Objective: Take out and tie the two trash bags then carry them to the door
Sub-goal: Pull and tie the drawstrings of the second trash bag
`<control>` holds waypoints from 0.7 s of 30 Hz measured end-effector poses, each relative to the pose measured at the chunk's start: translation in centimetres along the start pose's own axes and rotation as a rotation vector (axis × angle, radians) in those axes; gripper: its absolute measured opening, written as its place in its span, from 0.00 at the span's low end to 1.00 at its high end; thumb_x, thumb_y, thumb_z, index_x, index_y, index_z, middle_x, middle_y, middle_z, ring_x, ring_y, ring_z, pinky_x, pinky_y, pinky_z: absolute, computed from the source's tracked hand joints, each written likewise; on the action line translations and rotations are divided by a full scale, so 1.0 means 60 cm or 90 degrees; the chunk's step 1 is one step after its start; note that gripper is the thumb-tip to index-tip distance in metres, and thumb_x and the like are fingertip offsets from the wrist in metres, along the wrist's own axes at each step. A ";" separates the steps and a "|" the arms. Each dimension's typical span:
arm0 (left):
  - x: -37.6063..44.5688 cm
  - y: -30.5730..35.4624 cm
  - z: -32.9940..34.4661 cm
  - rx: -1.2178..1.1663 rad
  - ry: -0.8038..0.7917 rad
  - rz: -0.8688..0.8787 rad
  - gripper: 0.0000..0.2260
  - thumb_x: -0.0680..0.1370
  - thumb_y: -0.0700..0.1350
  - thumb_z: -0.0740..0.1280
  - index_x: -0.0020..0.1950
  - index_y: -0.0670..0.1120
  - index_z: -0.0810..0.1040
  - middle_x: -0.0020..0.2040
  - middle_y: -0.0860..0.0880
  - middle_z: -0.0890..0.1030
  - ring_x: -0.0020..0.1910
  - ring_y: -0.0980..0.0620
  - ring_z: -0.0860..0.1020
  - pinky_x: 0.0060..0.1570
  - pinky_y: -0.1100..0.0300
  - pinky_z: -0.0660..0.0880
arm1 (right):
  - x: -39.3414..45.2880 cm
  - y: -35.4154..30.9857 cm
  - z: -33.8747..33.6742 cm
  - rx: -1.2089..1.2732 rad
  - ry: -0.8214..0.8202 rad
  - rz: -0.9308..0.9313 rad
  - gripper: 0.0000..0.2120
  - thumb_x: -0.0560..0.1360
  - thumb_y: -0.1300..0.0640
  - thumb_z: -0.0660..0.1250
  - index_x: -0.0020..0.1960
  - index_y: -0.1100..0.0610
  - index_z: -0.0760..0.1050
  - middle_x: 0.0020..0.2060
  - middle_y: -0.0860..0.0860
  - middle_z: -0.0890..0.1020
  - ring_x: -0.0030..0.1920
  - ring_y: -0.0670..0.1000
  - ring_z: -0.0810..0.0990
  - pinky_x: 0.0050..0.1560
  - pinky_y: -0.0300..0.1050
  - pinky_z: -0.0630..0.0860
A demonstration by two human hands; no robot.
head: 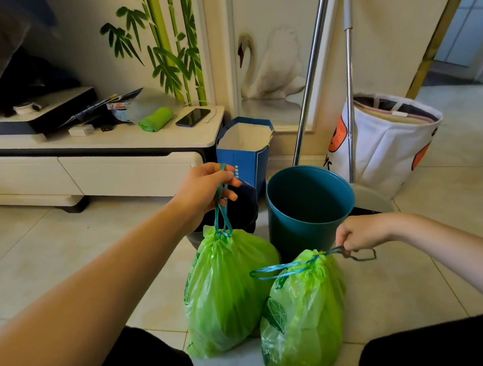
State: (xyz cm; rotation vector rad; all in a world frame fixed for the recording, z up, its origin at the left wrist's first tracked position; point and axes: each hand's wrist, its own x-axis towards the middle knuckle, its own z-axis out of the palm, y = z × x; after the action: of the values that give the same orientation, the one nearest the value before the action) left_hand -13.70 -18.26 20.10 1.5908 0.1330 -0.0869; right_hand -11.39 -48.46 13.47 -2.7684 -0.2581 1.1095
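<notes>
Two full green trash bags stand on the tiled floor between my knees. The left bag (227, 291) is cinched at its neck, and my left hand (207, 190) grips its blue drawstring loops from above, pulling them taut. On the right bag (302, 315), the neck is gathered too. My right hand (362, 233) pinches one end of its blue drawstring, off to the right of the neck. Another loop of that string (279, 269) sticks out loose to the left. A teal trash bin (309, 204) stands just behind both bags with no liner in it.
A dark bin (245, 211) sits behind my left hand, a blue paper bag (244, 154) beyond it. Mop poles (312, 65) and a white fabric basket (385, 145) stand at the right. A low white cabinet (97, 163) carries a phone and a green bag roll. A doorway (463, 42) opens far right.
</notes>
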 end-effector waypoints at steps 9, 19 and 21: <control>-0.002 -0.001 -0.013 0.029 -0.004 0.012 0.04 0.79 0.39 0.64 0.50 0.44 0.78 0.34 0.50 0.82 0.28 0.54 0.77 0.29 0.64 0.71 | -0.055 -0.027 -0.042 0.256 0.164 -0.016 0.13 0.75 0.57 0.66 0.33 0.58 0.71 0.22 0.52 0.71 0.20 0.49 0.67 0.22 0.36 0.66; -0.001 -0.004 -0.014 0.063 -0.015 0.023 0.05 0.79 0.39 0.63 0.53 0.44 0.77 0.38 0.48 0.82 0.29 0.54 0.78 0.27 0.65 0.69 | -0.025 -0.129 0.027 0.095 0.246 -0.207 0.13 0.73 0.60 0.67 0.57 0.54 0.75 0.52 0.49 0.79 0.42 0.50 0.83 0.37 0.39 0.78; 0.000 -0.003 -0.014 0.075 -0.019 0.022 0.05 0.79 0.39 0.64 0.53 0.44 0.77 0.39 0.47 0.82 0.29 0.54 0.78 0.27 0.66 0.69 | -0.005 -0.133 0.050 -0.122 0.248 -0.209 0.13 0.72 0.53 0.67 0.56 0.53 0.75 0.53 0.49 0.79 0.53 0.52 0.79 0.50 0.49 0.77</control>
State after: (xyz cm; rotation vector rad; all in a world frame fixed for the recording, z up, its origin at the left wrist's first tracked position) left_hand -13.73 -17.41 19.94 1.7084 0.0789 -0.0934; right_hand -14.53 -40.53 13.16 -2.8824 -0.7673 0.4793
